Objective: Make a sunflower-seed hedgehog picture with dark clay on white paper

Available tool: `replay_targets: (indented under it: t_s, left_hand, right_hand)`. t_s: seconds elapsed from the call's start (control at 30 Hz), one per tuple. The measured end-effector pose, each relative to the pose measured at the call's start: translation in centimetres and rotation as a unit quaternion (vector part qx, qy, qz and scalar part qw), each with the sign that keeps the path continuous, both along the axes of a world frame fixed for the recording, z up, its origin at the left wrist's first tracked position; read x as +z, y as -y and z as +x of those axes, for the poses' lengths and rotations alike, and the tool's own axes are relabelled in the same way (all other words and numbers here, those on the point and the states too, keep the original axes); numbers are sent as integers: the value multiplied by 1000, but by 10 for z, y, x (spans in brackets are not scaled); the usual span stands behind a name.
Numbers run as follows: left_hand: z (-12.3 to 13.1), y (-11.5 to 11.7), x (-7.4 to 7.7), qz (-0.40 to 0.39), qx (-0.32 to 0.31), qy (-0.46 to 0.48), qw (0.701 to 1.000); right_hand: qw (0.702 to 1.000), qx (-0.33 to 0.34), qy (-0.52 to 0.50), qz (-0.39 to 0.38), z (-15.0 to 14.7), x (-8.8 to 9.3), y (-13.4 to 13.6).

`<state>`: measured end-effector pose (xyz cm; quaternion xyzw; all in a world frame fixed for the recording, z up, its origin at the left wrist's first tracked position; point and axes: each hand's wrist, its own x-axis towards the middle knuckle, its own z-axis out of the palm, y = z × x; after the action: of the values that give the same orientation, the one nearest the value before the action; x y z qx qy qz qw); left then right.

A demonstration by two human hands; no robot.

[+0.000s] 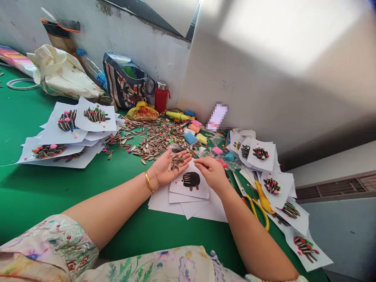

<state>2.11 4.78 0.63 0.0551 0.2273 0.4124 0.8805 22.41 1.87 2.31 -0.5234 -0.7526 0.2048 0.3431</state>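
Observation:
My left hand lies palm up over the green table, fingers spread, cupping several striped sunflower seeds. My right hand hovers just right of it with fingers curled together in a pinch; what it holds is too small to make out. Between and below the hands lies a white paper piece bearing a dark brown clay hedgehog shape, on top of a small stack of white sheets.
A pile of loose sunflower seeds spreads behind the hands. Finished seed hedgehogs on paper lie at the left and right. Coloured clay lumps, yellow-handled scissors, a red flask and bags stand near the wall.

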Motion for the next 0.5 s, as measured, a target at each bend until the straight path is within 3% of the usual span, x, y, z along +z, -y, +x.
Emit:
replay_targets:
  t_s: [0.2,0.5]
  left_hand:
    - [0,1,3,-4,5,-14,1000]
    - [0,-1,0,-7,2,-6,1000]
  right_hand:
    - [999,2,28,-41,10,-23,1]
    - [999,15,2,-47,11,-34,5]
